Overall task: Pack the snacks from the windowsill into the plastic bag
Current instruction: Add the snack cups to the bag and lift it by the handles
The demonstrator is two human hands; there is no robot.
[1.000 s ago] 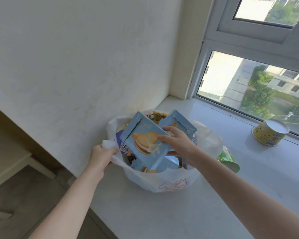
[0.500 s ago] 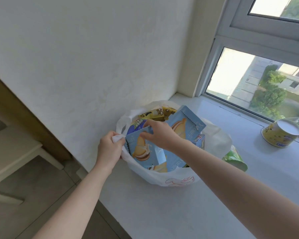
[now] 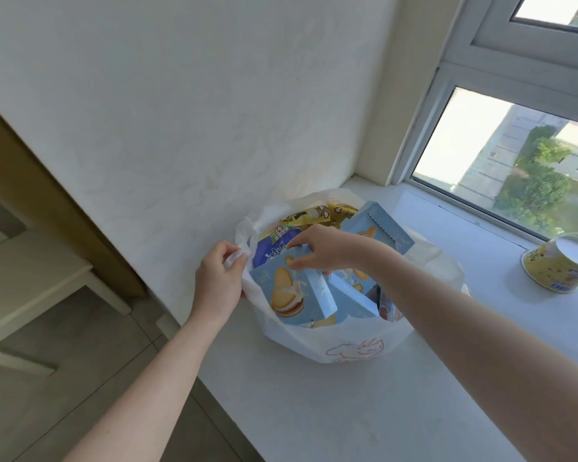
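Light-blue biscuit box (image 3: pixel 289 296) stands in the plastic bag (image 3: pixel 347 343) on the windowsill (image 3: pixel 331 418), right hand (image 3: pixel 322 250) pinching its top edge, left hand (image 3: pixel 219 278) gripping the limp rim; judged light, stiff card, crushable contents: hold by edges.

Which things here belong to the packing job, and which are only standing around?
Job: plastic bag, gripped by left hand; blue biscuit box, held by right hand; yellow tub, not yet packed.
Standing around: pale bench; window.
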